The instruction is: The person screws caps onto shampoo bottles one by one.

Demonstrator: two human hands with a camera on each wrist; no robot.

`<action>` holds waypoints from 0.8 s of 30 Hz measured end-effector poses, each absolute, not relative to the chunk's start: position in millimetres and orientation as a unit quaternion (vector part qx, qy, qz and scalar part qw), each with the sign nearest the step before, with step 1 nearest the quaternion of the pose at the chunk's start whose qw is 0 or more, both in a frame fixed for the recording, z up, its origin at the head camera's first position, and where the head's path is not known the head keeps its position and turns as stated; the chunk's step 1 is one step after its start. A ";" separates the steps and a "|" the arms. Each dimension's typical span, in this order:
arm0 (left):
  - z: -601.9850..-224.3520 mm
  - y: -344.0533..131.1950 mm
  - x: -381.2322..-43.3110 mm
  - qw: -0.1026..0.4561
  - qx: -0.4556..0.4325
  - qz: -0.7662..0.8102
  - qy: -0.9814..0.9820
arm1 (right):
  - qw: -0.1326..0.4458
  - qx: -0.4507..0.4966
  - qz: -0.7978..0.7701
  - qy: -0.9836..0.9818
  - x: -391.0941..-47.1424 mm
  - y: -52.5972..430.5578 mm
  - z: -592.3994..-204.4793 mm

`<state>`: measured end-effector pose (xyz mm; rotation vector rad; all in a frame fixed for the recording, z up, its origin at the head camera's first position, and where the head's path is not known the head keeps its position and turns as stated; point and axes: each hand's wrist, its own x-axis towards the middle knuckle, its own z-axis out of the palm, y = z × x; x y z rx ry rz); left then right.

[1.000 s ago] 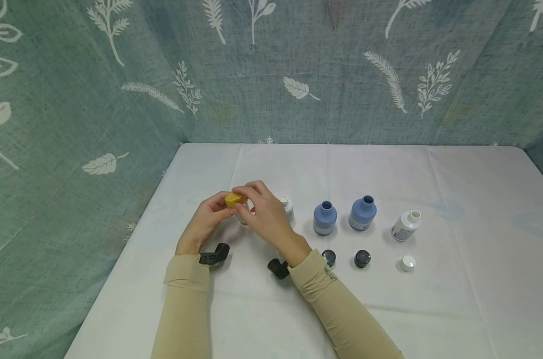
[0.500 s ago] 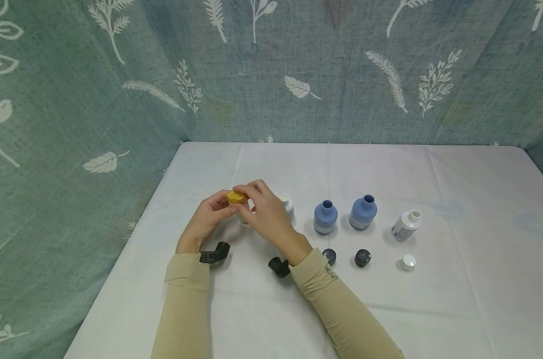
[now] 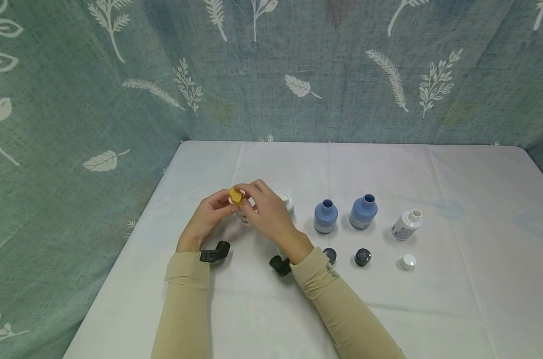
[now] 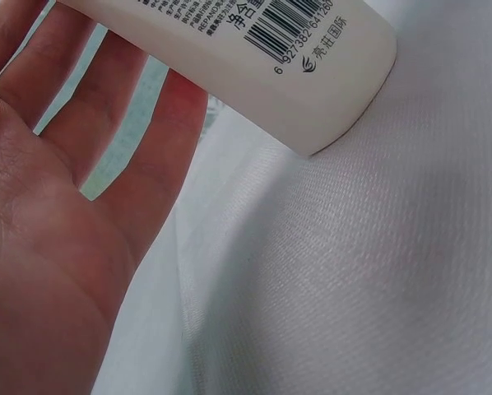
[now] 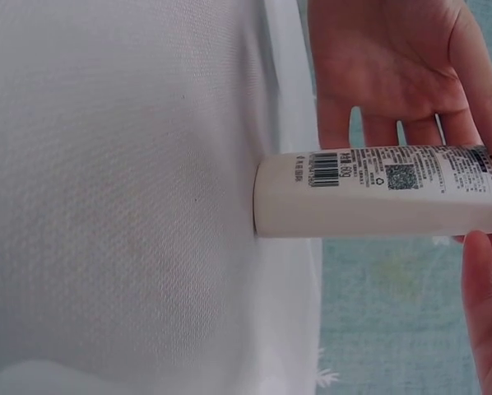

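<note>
At the left of the table a white printed bottle stands between both hands, mostly hidden in the head view. My left hand holds it: in the right wrist view its fingers pass behind the bottle and the thumb lies along the front. The bottle's base meets the white cloth. Over the bottle's top is a faceted yellow cap, which my right hand pinches between thumb and fingers. In the left wrist view the palm and spread fingers lie beside the bottle's barcode side.
Right of the hands stand a partly hidden white bottle, two uncapped blue bottles and an uncapped white bottle. In front of them lie two black caps and a white cap. Patterned green cloth hangs behind.
The yellow cap has turned and tilted, with more of its top facing the head camera now. My right fingers have shifted slightly with it; the left hand has barely moved.
</note>
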<state>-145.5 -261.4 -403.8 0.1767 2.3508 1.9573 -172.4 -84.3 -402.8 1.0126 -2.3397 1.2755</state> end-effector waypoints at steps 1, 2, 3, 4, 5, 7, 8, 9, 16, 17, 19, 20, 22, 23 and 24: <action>-403.8 -261.4 -145.5 0.039 0.059 0.639 0.766 | 0.146 0.354 0.442 -0.811 -172.6 -84.4 -403.1; -403.8 -261.6 -145.5 0.039 0.060 0.640 0.765 | 0.148 0.355 0.442 -0.810 -172.5 -84.4 -403.3; -403.8 -261.7 -145.4 0.040 0.061 0.641 0.764 | 0.148 0.356 0.442 -0.810 -172.5 -84.5 -403.6; -404.4 -262.0 -145.6 0.041 0.059 0.641 0.764 | 0.148 0.356 0.443 -0.809 -172.4 -84.5 -403.7; -404.4 -262.1 -145.6 0.042 0.059 0.640 0.765 | 0.147 0.356 0.445 -0.809 -172.3 -84.7 -403.6; -407.2 -263.9 -147.0 0.044 0.057 0.638 0.766 | 0.146 0.355 0.450 -0.807 -172.1 -84.9 -403.6; -409.6 -265.4 -148.3 0.044 0.057 0.639 0.766 | 0.145 0.353 0.452 -0.806 -172.0 -85.0 -403.5; -412.1 -266.8 -149.7 0.045 0.056 0.639 0.766 | 0.144 0.351 0.453 -0.806 -172.1 -85.1 -403.3; -423.8 -272.7 -154.9 0.041 0.061 0.648 0.758 | 0.150 0.351 0.442 -0.812 -172.3 -85.7 -403.3; -423.9 -272.8 -154.7 0.042 0.061 0.647 0.759 | 0.151 0.351 0.440 -0.813 -172.4 -85.7 -403.7; -424.1 -273.1 -154.0 0.047 0.059 0.645 0.761 | 0.154 0.351 0.440 -0.812 -172.6 -85.9 -404.7; -424.3 -273.5 -153.7 0.049 0.059 0.644 0.761 | 0.156 0.350 0.439 -0.812 -172.8 -86.0 -405.1; -424.5 -274.6 -152.9 0.055 0.061 0.645 0.760 | 0.158 0.350 0.439 -0.812 -172.9 -86.0 -405.7; -424.6 -275.2 -152.7 0.055 0.063 0.647 0.758 | 0.159 0.350 0.438 -0.812 -172.9 -85.9 -405.8; -424.6 -275.8 -152.4 0.053 0.065 0.649 0.756 | 0.162 0.351 0.437 -0.812 -172.8 -85.8 -405.6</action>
